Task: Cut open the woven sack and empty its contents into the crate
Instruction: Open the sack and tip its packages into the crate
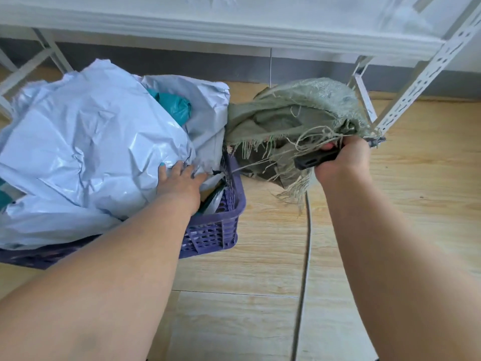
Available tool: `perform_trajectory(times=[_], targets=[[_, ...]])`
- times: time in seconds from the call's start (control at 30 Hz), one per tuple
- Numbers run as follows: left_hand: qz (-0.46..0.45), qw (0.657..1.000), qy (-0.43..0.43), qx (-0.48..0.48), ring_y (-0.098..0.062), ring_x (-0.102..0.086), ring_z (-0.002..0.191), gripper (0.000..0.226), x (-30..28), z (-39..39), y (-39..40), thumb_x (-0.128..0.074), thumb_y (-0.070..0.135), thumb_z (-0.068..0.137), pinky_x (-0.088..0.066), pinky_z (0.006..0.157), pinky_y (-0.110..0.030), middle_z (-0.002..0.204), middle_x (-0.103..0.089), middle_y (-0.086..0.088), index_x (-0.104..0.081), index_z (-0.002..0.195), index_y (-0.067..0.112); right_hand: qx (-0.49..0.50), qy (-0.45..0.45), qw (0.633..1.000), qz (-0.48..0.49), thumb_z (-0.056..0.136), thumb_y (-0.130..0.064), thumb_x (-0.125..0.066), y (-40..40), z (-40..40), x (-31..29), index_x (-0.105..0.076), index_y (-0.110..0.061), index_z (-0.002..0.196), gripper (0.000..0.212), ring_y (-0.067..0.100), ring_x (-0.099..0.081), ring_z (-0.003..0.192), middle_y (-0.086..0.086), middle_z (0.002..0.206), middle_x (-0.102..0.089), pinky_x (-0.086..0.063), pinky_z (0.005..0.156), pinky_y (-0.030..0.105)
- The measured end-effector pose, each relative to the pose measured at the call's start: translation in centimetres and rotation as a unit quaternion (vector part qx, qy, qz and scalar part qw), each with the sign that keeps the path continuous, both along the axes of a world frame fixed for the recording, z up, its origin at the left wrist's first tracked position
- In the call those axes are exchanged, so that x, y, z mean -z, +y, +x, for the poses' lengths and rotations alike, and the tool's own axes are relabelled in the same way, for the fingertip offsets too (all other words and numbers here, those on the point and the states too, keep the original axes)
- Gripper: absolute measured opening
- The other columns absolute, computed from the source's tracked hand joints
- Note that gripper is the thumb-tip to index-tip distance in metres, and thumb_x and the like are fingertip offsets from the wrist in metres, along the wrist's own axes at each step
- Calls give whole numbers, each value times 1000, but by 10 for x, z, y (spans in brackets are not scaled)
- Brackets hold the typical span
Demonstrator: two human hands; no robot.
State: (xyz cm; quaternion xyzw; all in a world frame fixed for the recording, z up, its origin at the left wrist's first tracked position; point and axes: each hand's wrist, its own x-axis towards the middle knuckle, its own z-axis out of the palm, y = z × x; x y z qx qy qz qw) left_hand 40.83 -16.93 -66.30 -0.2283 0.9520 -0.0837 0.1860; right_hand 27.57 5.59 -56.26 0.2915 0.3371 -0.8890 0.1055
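1. The left hand [179, 178] lies flat and spread on the pale plastic mailer bags [86, 142], pressing them down, gripping nothing.
2. The right hand [343, 160] is clenched around a black-handled cutter [316, 158] and a bunched corner of the green woven sack [299, 110] together.
3. The sack hangs limp and frayed from that fist, loose threads trailing, just beside the crate's right end.
4. The purple lattice crate [216, 235] sits on the wood-look floor [260, 295], heaped above its rim with the mailers and a teal bag [174, 105].
5. A white slotted-metal shelf frame [421, 74] stands behind.
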Motion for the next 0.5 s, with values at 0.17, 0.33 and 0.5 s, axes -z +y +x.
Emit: perform_trajectory(times=[0.17, 0.33, 0.5], targets=[[-43, 998, -36, -16, -23, 1, 147, 90, 1, 1, -3, -54, 9, 77, 2, 114, -53, 161, -6, 2, -10, 149, 43, 57, 12, 998, -12, 93, -5, -34, 37, -13, -9, -30, -19, 68, 28, 11, -28, 43, -5, 57, -33, -30, 43, 19], [-46, 963, 260, 52, -26, -42, 121, 50, -4, -12, 26, -59, 17, 81, -32, 101, -43, 133, -46, -1, -52, 129, 27, 52, -7, 998, -20, 94, -4, -35, 45, -15, 1, -33, -17, 69, 28, 11, -32, 46, -3, 60, -36, -34, 53, 19], [224, 909, 325, 131, -24, -37, 127, 87, -10, -47, 76, -70, 30, 78, -36, 101, -40, 141, -42, 1, -17, 147, 33, 22, 2, 999, 39, 92, -6, -42, 42, -18, -4, -42, -14, 70, 24, 11, -39, 39, -3, 55, -43, -37, 46, 18]])
